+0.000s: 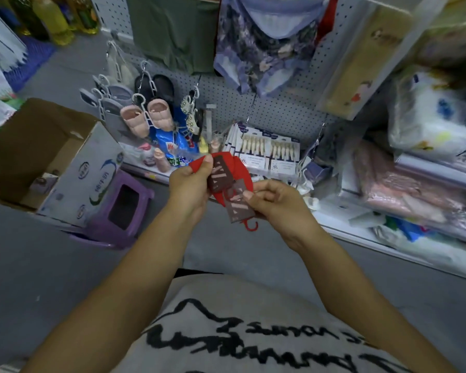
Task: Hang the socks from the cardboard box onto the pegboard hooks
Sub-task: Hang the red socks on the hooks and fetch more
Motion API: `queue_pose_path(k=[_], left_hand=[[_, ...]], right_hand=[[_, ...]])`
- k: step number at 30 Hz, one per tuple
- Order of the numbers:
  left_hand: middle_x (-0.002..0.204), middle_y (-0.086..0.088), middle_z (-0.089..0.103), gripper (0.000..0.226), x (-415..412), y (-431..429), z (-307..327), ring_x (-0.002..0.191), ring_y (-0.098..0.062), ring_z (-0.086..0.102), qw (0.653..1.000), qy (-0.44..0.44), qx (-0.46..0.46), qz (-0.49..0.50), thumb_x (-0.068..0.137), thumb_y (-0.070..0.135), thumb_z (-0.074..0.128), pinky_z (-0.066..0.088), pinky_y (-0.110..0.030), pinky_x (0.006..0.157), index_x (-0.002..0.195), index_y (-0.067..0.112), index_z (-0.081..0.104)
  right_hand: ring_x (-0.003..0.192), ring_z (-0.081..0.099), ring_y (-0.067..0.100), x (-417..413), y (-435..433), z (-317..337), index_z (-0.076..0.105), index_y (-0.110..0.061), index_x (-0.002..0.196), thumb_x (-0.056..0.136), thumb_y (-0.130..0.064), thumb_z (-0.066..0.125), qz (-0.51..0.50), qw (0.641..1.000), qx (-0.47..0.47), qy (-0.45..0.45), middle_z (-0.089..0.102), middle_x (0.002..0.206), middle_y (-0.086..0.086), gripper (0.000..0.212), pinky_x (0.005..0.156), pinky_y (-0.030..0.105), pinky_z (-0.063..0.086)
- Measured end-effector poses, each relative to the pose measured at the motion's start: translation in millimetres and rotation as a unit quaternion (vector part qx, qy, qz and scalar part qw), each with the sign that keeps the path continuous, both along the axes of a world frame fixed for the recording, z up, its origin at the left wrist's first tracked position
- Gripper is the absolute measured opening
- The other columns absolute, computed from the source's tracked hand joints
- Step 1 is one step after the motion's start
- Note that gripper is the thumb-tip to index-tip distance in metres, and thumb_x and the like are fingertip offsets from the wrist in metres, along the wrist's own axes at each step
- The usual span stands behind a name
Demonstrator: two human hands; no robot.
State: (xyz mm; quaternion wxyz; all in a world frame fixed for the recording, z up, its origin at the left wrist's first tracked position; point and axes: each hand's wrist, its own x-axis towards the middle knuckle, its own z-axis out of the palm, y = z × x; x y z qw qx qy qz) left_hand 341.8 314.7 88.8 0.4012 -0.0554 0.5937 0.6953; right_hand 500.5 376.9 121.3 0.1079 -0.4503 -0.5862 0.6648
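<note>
Between the two hands, in front of the pegboard (267, 109), are the red socks (241, 170), well clear of the cardboard box (38, 146) that stands open on a purple stool (124, 205) to the left. The left hand (191, 184) pinches the upper banded pair in its fingers (206, 161). The right hand (275, 200) pinches the lower band, probably to part the two pairs and free the red hook (250, 226) for a peg.

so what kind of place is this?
Most likely a small general-goods shop: a pegboard wall with slippers on hangers, carded packs on hooks, and bagged textiles stacked on the shelf at right. The left hand and right hand hold red socks.
</note>
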Motion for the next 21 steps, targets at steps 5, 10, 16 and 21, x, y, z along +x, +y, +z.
queue_pose_path(k=[5,10,16,21], left_hand=[[0.060,0.003,0.072,0.017,8,-5,0,0.054,-0.009,0.070,0.998,0.002,-0.050,0.028,0.098,0.015,0.066,0.061,-0.030,0.059,0.084,0.006,0.064],[0.108,-0.020,0.073,0.033,13,-14,0,0.085,-0.020,0.074,0.999,-0.021,0.030,0.019,0.095,0.008,0.067,0.063,-0.039,0.083,0.122,-0.011,0.061],[0.108,-0.016,0.072,0.037,3,-23,6,0.080,-0.017,0.075,0.998,-0.015,0.060,-0.006,0.091,-0.001,0.068,0.063,-0.033,0.072,0.127,-0.006,0.059],[0.097,-0.013,0.072,0.024,-3,-32,14,0.076,-0.021,0.074,0.996,0.077,-0.046,-0.010,0.092,0.003,0.071,0.060,-0.029,0.052,0.114,0.003,0.059]], right_hand=[[0.072,0.071,0.017,2,-6,-3,0.069,-0.008,0.099,0.094,-0.013,0.068,-0.080,0.996,-0.016,0.046,0.076,0.085,0.010,0.007,0.062,0.027,0.054],[0.077,0.070,0.017,0,-25,-9,0.064,-0.008,0.111,0.094,-0.018,0.068,-0.127,0.978,-0.121,0.108,0.074,0.095,0.011,0.021,0.073,0.037,0.059],[0.081,0.073,0.018,-3,-27,-5,0.064,-0.006,0.111,0.087,-0.003,0.073,-0.150,0.975,-0.088,0.141,0.076,0.097,0.009,0.026,0.068,0.029,0.059],[0.075,0.072,0.016,0,-17,-3,0.065,-0.009,0.103,0.084,-0.005,0.077,-0.200,0.972,-0.009,0.125,0.076,0.093,0.009,0.023,0.069,0.030,0.060]])
